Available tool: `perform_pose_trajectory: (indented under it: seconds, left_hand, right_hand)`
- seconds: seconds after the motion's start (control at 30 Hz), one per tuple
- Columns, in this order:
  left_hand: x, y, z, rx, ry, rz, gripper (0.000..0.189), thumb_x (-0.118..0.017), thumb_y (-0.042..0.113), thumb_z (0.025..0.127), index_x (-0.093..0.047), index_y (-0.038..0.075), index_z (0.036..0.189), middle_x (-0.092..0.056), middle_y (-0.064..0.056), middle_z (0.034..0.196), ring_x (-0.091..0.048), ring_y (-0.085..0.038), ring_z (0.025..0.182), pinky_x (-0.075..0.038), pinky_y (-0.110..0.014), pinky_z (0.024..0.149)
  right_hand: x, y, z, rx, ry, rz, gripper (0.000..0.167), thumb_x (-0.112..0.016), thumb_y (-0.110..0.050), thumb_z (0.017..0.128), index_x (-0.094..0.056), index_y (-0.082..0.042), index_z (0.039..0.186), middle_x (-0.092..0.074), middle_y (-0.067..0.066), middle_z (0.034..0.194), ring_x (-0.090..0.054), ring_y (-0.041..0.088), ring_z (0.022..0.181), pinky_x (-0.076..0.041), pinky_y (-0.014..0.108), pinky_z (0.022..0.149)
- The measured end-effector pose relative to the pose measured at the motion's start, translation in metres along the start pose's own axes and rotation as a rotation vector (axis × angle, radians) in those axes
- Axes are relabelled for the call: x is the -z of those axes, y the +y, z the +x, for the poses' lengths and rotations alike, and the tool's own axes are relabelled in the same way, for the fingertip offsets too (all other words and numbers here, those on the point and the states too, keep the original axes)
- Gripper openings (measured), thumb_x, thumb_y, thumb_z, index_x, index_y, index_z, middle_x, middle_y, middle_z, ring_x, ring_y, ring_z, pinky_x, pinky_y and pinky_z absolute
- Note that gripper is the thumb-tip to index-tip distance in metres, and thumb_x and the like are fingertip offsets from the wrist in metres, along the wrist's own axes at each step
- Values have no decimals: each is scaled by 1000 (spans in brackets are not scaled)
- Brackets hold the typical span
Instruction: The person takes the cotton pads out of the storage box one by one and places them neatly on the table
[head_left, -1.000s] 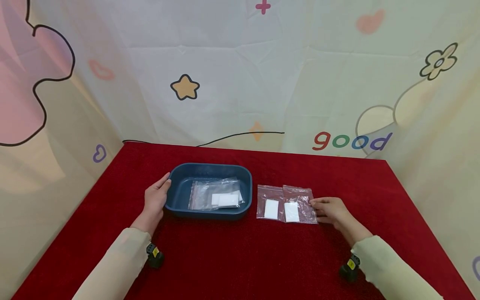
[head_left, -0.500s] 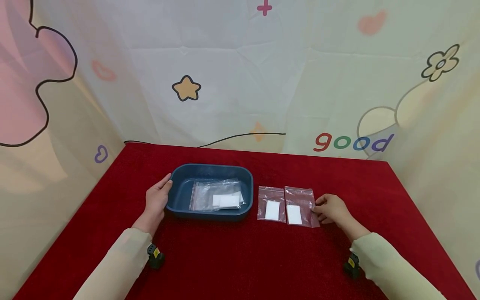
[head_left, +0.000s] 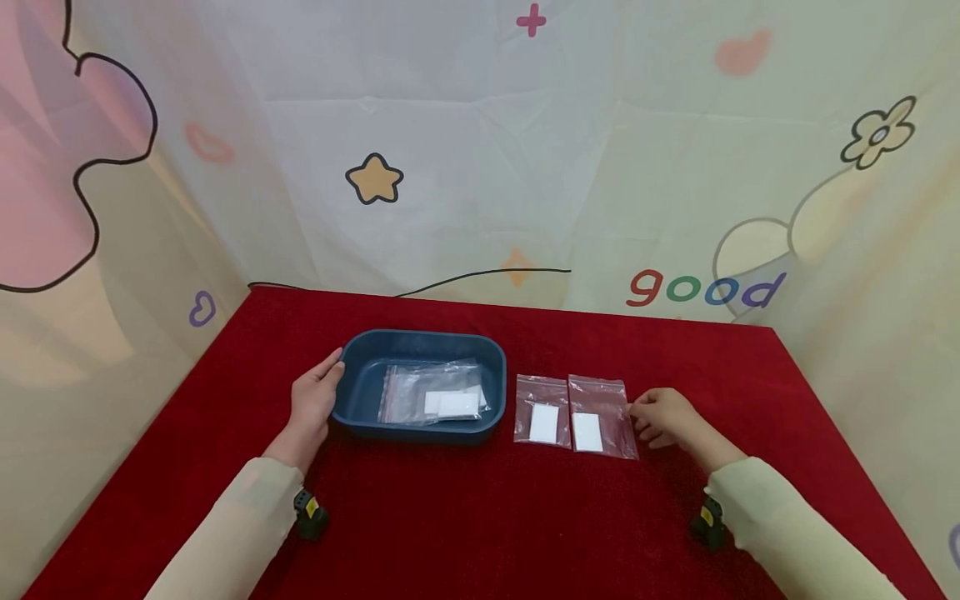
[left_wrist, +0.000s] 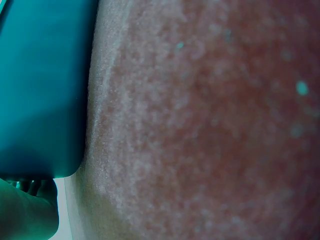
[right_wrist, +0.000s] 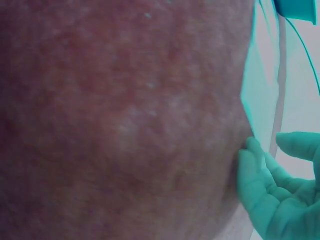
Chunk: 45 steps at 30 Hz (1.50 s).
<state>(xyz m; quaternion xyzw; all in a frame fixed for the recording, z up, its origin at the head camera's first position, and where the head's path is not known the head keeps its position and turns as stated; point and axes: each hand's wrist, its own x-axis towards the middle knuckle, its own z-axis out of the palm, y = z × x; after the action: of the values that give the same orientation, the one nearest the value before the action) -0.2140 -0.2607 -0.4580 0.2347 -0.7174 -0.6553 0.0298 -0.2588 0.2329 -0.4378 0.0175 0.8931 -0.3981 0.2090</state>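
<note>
A dark blue rectangular tray [head_left: 420,429] sits left of centre in the head view, and my left hand [head_left: 311,400] grips its left end, thumb at the rim. Inside lie overlapping clear zip bags [head_left: 405,392] with white rectangular pieces. To the tray's right, two clear zip bags lie side by side, the left one [head_left: 542,390] and the right one [head_left: 611,396], each with a white piece inside. My right hand [head_left: 663,415] is at the right bag's outer edge; the right wrist view shows its thumb [right_wrist: 300,145] apart from the loosely bent fingers.
Red cloth [head_left: 480,517] covers the table under everything. A pale printed curtain [head_left: 465,183] hangs behind and along both sides. Each wrist carries a small black device, the left one [head_left: 309,512] and the right one [head_left: 708,521].
The right bag has shifted slightly right and down, flattening out, so a narrow gap now parts it from the left bag. My right hand has loosened from its edge. My left hand stays on the tray.
</note>
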Motion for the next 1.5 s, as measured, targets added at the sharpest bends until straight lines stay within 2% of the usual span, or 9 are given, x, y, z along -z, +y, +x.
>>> perform_pose_trajectory:
  seconds: [0.13,0.27,0.43,0.6,0.77,0.97,1.1,1.37,1.5]
  left_hand:
    - [-1,1,0,-1,-1,0,48,-44,22,111,-40,15,158,-30,-8,169,-23,-27,160,-24,-47,131]
    - [-1,1,0,-6,0,-3,48,-44,22,111,-40,14,158,-31,-8,169,-24,-27,159,-24,-46,131]
    - [-1,0,0,-8,7,-8,48,-45,22,110,-40,14,157,-31,-8,169,-25,-27,159,-25,-45,131]
    - [1,0,0,-6,5,-7,48,-45,22,110,-40,14,157,-30,-9,169,-24,-27,159,-24,-46,131]
    - [1,0,-1,-4,1,-1,48,-44,22,111,-39,13,158,-31,-9,169,-25,-28,159,-25,-46,131]
    - [0,0,-1,-9,3,0,48,-44,21,111,-40,13,157,-31,-9,169,-25,-28,159,-25,-46,131]
    - [-1,0,0,-14,2,-3,48,-44,21,110,-40,12,157,-31,-10,169,-26,-28,159,-26,-46,130]
    - [0,0,-1,-11,11,3,48,-44,21,110,-40,12,157,-32,-10,168,-26,-29,159,-26,-47,130]
    - [0,0,-1,-5,6,6,48,-44,22,110,-40,13,157,-32,-10,168,-25,-29,159,-26,-47,130]
  right_hand:
    - [12,-4,0,12,-34,0,42,-49,-24,107,-58,13,124,-68,27,109,-68,28,96,-63,45,84]
    - [21,-13,-1,30,-71,29,50,-45,-27,109,-47,12,139,-56,35,137,-60,44,122,-57,53,102]
    - [30,-33,0,81,-87,34,53,-40,-28,111,-38,10,148,-48,36,147,-51,49,135,-51,56,111]
    - [34,-60,4,140,-107,19,55,-39,-28,111,-35,9,152,-46,35,149,-49,48,138,-49,55,113]
    - [35,-94,8,221,-153,-13,54,-42,-29,111,-40,7,151,-51,33,147,-55,44,135,-50,52,112]
    - [30,-136,13,295,-223,-21,49,-43,-28,110,-49,5,146,-59,29,141,-68,27,118,-58,34,101]
    - [23,-158,20,310,-248,-24,45,-45,-27,109,-53,4,141,-62,27,137,-68,17,106,-57,27,94]
    - [4,-190,32,320,-309,-68,43,-46,-27,108,-56,4,137,-63,26,135,-67,30,114,-53,47,109]
    - [-8,-204,41,304,-339,-81,43,-48,-29,107,-58,1,136,-65,24,134,-68,31,115,-53,49,110]
